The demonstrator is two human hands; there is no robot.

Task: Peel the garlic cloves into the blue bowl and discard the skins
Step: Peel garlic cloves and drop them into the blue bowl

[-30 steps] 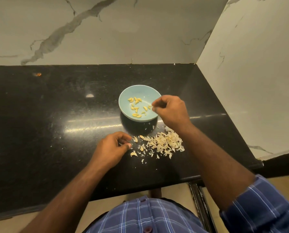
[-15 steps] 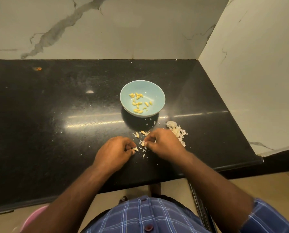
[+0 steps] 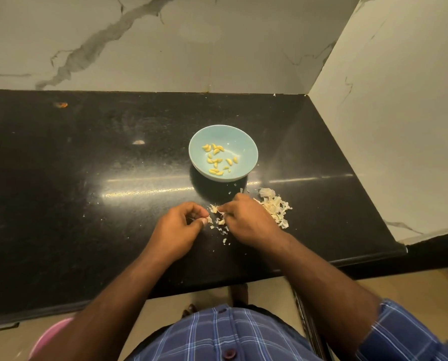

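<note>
Left hand [image 3: 177,226] pinches a garlic scrap; right hand [image 3: 246,220] picks at skins [image 3: 273,205] near the tabletop's [image 3: 87,204] front edge. Peeled cloves [image 3: 217,160] lie in bowl [image 3: 249,157] behind.

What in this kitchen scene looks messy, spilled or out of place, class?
Loose papery garlic skins lie scattered on the black stone counter, heaped right of the right hand, with flakes between it and the left hand. They are not yet discarded. The round blue bowl sits upright, holding only peeled yellow cloves.
</note>
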